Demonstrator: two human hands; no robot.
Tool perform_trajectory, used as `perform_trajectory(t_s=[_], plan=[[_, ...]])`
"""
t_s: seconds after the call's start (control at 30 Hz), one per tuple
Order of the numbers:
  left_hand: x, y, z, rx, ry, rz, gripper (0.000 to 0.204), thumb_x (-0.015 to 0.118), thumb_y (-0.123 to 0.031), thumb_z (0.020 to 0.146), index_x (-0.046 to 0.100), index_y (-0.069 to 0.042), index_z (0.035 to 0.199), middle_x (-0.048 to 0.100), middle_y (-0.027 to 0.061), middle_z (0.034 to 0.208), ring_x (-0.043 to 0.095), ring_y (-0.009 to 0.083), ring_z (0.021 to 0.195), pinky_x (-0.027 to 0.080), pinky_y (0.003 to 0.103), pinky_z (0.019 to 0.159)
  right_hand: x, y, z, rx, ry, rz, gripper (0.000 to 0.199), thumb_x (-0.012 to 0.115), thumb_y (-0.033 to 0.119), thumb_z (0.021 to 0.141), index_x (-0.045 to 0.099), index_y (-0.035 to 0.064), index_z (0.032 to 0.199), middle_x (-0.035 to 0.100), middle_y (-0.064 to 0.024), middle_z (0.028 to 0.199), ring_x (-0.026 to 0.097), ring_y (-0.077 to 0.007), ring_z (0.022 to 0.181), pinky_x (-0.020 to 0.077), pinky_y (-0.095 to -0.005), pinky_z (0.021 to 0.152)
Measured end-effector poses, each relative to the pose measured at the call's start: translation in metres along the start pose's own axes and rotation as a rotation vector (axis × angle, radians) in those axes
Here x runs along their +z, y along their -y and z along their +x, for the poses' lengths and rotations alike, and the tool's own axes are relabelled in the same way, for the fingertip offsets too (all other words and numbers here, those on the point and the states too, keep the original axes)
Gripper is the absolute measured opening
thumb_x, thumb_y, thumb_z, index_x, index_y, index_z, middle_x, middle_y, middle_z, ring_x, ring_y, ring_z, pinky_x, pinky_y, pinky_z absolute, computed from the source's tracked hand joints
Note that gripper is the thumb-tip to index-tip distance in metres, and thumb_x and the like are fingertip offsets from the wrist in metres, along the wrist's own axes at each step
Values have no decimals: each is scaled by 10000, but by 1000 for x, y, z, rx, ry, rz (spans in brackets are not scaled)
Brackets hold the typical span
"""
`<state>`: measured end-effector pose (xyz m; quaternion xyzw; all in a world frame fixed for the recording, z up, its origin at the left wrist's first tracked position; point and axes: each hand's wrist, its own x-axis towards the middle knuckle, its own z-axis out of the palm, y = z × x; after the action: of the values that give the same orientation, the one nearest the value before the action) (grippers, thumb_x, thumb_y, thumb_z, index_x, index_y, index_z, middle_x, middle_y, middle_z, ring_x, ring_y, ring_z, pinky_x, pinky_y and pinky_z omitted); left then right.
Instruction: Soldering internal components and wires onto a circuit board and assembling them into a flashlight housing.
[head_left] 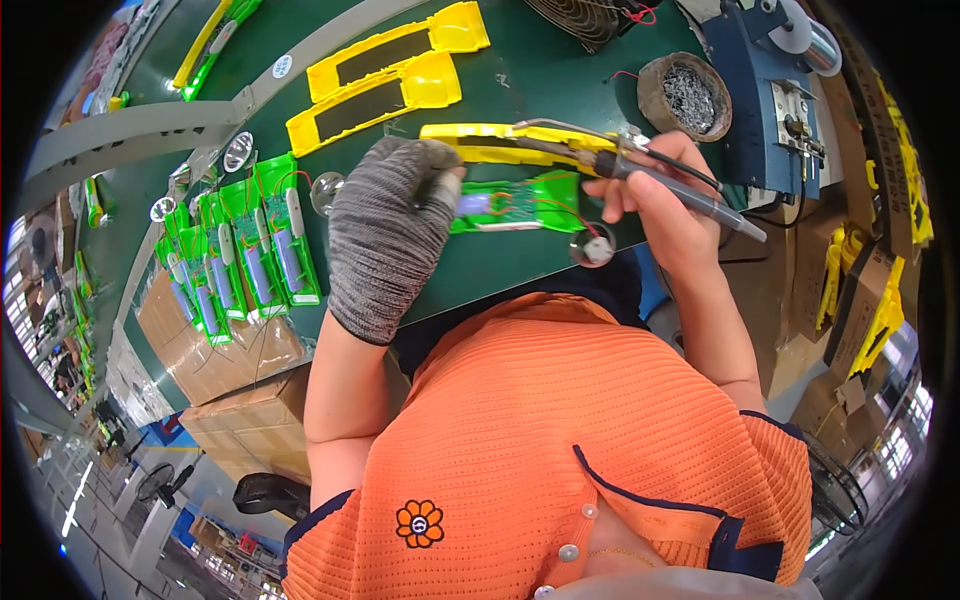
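My left hand (390, 235), in a grey knit glove, has its fingers drawn together over the left end of a green casing (555, 200). What they pinch is hidden. That casing holds a lilac battery cell (474, 204), a circuit board and thin wires; a red wire runs to a small round lamp part (597, 248) at the table's front edge. In my bare right hand (672, 200) is a soldering iron (695, 198) with a grey handle, its metal front pointing left above the casing. Behind it, a yellow shell (480, 135) lies partly covered by the iron and my fingers.
Two yellow shells (375, 105) lie farther back on the green table (560, 85). Several wired green casings (255, 235) with reflectors (238, 152) stand in a row at left. At right are a round bowl of metal scraps (690, 97) and a blue machine with a spool (750, 90).
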<state>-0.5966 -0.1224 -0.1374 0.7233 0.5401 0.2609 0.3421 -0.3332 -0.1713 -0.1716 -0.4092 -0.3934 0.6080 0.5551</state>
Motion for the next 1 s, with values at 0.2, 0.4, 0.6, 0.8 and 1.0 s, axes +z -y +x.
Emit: perform_trajectory(t_s=[0.2, 0.4, 0.6, 0.8, 1.0], plan=[[-1, -9, 22, 233, 49, 158, 106, 710, -6, 814, 685, -39, 913, 641, 124, 894, 642, 282, 836, 535, 355, 756, -15, 15, -12, -38, -32, -61, 177, 615, 48, 917, 483, -14, 1017, 657, -158, 850, 666, -181, 708, 591, -393, 784], [8, 0, 33, 297, 132, 275, 171, 695, 47, 788, 654, -25, 938, 615, 137, 971, 631, 317, 909, 535, 367, 822, -27, 17, -6, -235, -43, -146, 185, 638, 24, 898, 522, -16, 1037, 672, -156, 825, 658, -168, 698, 548, -304, 680], [4, 3, 33, 301, 183, 245, 150, 682, 53, 799, 651, -18, 927, 624, 131, 977, 639, 295, 899, 532, 351, 813, -23, 7, -5, -118, -16, -95, 195, 639, 23, 917, 502, -9, 1052, 679, -151, 857, 673, -187, 724, 543, -304, 679], [-1, -1, 42, 320, 275, 256, 89, 704, 1, 802, 693, -17, 889, 641, 96, 927, 653, 275, 862, 532, 342, 783, -14, 14, -16, 58, -43, -49, 175, 640, 27, 912, 507, -9, 1020, 665, -140, 864, 668, -190, 710, 544, -311, 651], [-3, -17, 54, 376, 457, 340, 77, 708, -62, 814, 714, -42, 888, 642, 97, 946, 653, 300, 879, 530, 376, 788, -15, 15, -8, 97, -18, -158, 167, 673, 33, 886, 547, -21, 980, 666, -101, 811, 669, -156, 688, 535, -284, 637]])
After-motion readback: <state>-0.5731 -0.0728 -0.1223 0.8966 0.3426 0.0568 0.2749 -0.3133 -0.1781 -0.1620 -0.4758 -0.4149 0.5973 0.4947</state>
